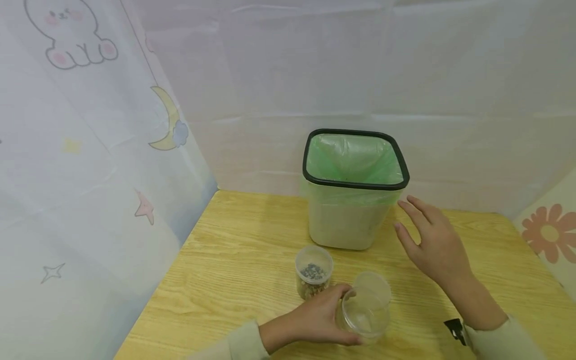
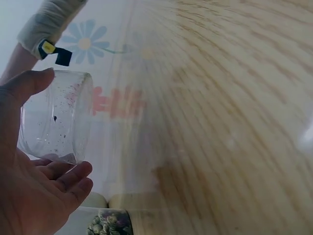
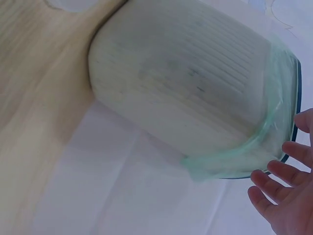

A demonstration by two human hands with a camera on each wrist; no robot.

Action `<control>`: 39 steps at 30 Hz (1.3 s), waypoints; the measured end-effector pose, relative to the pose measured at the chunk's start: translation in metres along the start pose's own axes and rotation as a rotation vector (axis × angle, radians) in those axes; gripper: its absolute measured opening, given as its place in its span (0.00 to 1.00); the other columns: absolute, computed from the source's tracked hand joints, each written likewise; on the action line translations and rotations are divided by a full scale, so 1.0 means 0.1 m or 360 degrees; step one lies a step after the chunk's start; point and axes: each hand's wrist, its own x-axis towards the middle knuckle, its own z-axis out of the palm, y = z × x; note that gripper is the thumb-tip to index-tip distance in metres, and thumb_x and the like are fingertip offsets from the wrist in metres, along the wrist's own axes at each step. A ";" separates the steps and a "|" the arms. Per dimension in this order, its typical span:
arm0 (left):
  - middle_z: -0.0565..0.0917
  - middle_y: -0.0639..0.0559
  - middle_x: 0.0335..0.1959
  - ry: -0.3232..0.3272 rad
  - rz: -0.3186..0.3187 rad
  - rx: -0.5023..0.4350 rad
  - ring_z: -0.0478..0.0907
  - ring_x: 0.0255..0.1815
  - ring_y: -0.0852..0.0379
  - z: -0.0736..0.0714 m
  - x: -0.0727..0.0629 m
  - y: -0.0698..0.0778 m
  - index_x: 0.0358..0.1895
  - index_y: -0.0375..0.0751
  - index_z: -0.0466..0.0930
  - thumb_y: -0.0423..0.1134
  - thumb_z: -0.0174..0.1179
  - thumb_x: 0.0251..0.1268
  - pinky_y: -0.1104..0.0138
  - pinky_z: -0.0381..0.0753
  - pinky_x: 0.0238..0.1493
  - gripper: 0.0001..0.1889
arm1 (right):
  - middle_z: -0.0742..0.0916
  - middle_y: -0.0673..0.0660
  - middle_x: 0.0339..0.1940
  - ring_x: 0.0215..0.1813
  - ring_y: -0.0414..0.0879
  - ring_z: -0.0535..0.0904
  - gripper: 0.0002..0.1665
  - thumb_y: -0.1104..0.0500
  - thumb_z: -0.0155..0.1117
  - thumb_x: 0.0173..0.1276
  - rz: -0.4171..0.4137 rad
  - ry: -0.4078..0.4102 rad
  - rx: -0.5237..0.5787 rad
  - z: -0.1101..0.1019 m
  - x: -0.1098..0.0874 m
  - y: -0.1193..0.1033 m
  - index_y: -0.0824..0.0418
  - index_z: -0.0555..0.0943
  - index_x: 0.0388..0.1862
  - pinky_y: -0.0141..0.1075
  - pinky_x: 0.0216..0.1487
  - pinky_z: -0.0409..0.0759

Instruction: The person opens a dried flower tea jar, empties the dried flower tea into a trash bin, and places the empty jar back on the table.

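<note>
My left hand [image 1: 317, 317] grips a clear, wide-mouthed plastic jar [image 1: 366, 315], thumb on one side and fingers on the other. Dark specks cling to this jar's wall in the left wrist view. A round translucent disc, like a lid [image 1: 378, 284], shows just behind it. Beyond my left hand stands a second clear jar [image 1: 302, 282], partly filled with small dried, bud-like pieces. Off the right side of a pale trash bin [image 1: 346, 225], my right hand [image 1: 436, 245] is held up with fingers spread, holding nothing. Whether its fingertips touch the bin cannot be told.
A green liner [image 1: 321, 157] is tucked under the bin's black rim [image 1: 355, 186]. Everything stands on a wood-grain table [image 1: 225, 270]. Printed cloth [image 1: 252, 100] hangs behind the table and along its sides. A black tab [image 1: 455, 330] sits by the right sleeve.
</note>
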 end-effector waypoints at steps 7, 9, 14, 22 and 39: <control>0.71 0.51 0.71 -0.0043 0.0008 0.0106 0.71 0.69 0.60 0.07 -0.01 -0.11 0.76 0.39 0.58 0.62 0.70 0.59 0.70 0.75 0.63 0.49 | 0.82 0.71 0.61 0.58 0.68 0.78 0.36 0.39 0.47 0.80 -0.0033 0.0066 0.0023 -0.03 0.14 -0.04 0.69 0.80 0.62 0.61 0.52 0.75; 0.71 0.50 0.70 -0.0059 -0.0002 0.0119 0.72 0.67 0.60 0.08 -0.02 -0.13 0.76 0.40 0.58 0.61 0.72 0.58 0.71 0.75 0.62 0.50 | 0.82 0.71 0.61 0.58 0.68 0.78 0.37 0.39 0.47 0.80 -0.0029 0.0066 0.0026 -0.04 0.16 -0.05 0.69 0.80 0.62 0.61 0.53 0.75; 0.72 0.50 0.69 -0.0082 -0.0044 0.0123 0.75 0.65 0.61 0.12 -0.05 -0.20 0.76 0.42 0.57 0.62 0.73 0.55 0.72 0.76 0.59 0.51 | 0.82 0.70 0.61 0.59 0.67 0.78 0.36 0.39 0.47 0.80 -0.0036 0.0068 0.0030 -0.03 0.19 -0.11 0.68 0.80 0.63 0.59 0.54 0.75; 0.74 0.54 0.66 -0.0076 -0.0067 0.0138 0.76 0.62 0.63 0.13 -0.09 -0.28 0.74 0.46 0.57 0.62 0.74 0.54 0.72 0.78 0.56 0.50 | 0.83 0.67 0.61 0.60 0.64 0.78 0.34 0.40 0.49 0.80 -0.0076 0.0122 0.0090 0.08 0.20 -0.22 0.66 0.81 0.62 0.49 0.61 0.74; 0.69 0.56 0.69 -0.0213 -0.0037 0.0259 0.67 0.71 0.61 0.08 -0.15 -0.27 0.75 0.45 0.57 0.62 0.73 0.56 0.68 0.73 0.67 0.49 | 0.83 0.66 0.58 0.56 0.63 0.80 0.32 0.42 0.50 0.80 -0.0189 0.0065 0.0222 0.30 0.15 -0.43 0.67 0.81 0.62 0.52 0.56 0.75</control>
